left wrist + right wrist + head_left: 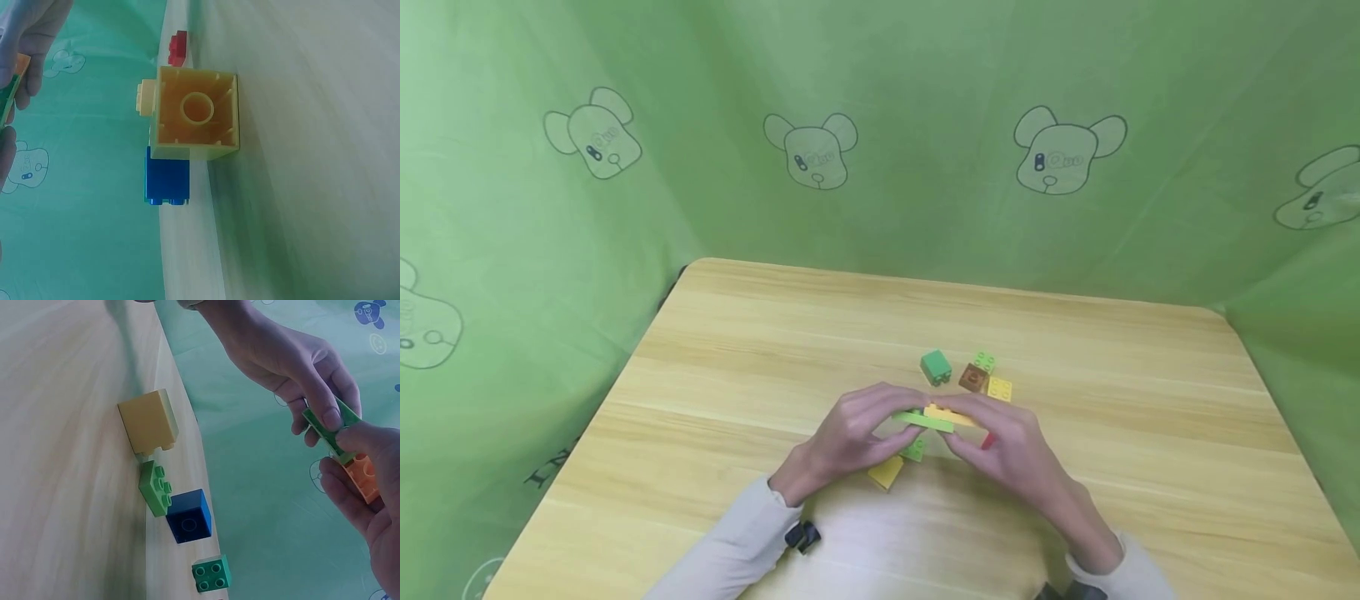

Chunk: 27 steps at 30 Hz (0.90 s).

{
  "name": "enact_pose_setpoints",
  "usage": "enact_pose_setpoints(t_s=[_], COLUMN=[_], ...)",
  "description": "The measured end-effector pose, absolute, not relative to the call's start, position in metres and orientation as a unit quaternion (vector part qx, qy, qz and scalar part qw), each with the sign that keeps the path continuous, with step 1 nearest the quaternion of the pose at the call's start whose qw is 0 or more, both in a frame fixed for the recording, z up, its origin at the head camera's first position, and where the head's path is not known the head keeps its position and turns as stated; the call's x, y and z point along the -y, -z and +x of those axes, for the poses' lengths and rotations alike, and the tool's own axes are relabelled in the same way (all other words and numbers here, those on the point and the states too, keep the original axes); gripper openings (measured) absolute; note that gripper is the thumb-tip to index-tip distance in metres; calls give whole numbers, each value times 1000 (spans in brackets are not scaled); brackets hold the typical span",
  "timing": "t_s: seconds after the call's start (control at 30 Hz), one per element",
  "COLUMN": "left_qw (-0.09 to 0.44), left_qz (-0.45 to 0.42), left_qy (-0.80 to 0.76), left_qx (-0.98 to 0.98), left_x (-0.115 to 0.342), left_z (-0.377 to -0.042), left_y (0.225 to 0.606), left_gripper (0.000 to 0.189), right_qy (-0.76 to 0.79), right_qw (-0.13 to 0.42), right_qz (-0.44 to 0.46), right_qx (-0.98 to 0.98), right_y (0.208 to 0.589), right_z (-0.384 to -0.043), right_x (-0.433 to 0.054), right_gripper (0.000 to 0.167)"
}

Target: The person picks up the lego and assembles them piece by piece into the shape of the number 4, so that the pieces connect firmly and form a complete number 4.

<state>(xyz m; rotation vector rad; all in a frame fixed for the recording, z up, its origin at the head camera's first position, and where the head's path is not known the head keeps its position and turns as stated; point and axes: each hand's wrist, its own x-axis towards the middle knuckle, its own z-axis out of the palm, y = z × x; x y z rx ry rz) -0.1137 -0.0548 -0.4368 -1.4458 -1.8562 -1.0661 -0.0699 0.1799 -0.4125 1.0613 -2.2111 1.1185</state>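
Note:
Above the table, both hands meet at two flat toy building bricks. The left hand [861, 425] pinches a long light green brick [326, 432] between thumb and fingers. An orange brick [362, 478] with round studs lies between the thumb and fingers of the right hand [1003, 433]. Green and orange overlap at their ends; whether they are locked together I cannot tell. The right thumb also touches the green brick in the right wrist view. Below the hands are a yellow brick [886, 472] and a lime green brick [913, 450], partly covered by the left hand.
Beyond the hands lie a dark green brick [936, 367], a brown brick [973, 377], a lime brick [985, 361] and a smaller yellow brick [1000, 388]. A red brick [988, 440] is mostly behind the right hand. A blue brick [189, 515] shows in the wrist views.

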Motion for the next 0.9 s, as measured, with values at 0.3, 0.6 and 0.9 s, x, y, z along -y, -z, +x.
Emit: enact_pose_setpoints(t_s=[0.3,0.6,0.9], left_qw=[264,250,251], left_qz=[-531,-533,-523], left_qy=[400,409,396], left_qx=[699,697,712], left_x=[55,53,53], left_z=[-115,-116,-117], left_y=[434,433,429], left_gripper=[36,40,41], right_qy=[-412,-420,-426], right_qw=[219,230,269], right_qz=[377,364,378], right_qx=[800,799,777], right_y=[415,416,416], right_z=[-71,-73,-79], right_x=[-179,-180,-179], right_gripper=[27,38,43])
